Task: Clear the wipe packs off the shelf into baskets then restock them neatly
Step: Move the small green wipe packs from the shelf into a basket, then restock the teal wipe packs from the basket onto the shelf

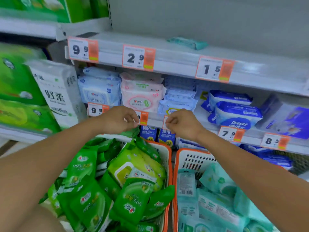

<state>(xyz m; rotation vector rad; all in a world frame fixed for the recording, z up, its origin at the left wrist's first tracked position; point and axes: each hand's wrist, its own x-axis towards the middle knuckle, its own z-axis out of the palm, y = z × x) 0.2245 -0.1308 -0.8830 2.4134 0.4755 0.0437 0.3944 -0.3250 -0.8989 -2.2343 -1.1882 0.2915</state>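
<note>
Both my arms reach forward over the two baskets toward the middle shelf edge. My left hand [119, 118] sits just left of centre, its fingers [132, 120] curled loosely inward with nothing that I can see between them. My right hand [182, 123] is just beside it at 3 o'clock, fingers [170, 122] likewise curled in, hovering against the price strip; whether they pinch anything I cannot tell.

Below my left forearm, at 7 o'clock, the left basket [167, 158] is heaped with green wipe packs [133, 200], lying at all angles, with a larger yellow-green flip-lid pack [133, 166] on top. At 5 o'clock the right basket [192, 158], white with an orange rim, holds teal wipe packs [210, 208] piled loosely.

The top shelf [167, 64] at 12 o'clock is nearly bare: one teal wipe pack [187, 43] lies flat on it toward 1 o'clock. Its front rail carries price tags [138, 57] reading 9.9, 2.9 and 1.5.

The shelf under it is stocked with pale blue packs [99, 89], pink packs [142, 94] and dark blue packs [237, 113]. At 9 o'clock stand green bundles [18, 91] and a white tissue bundle [56, 91].
</note>
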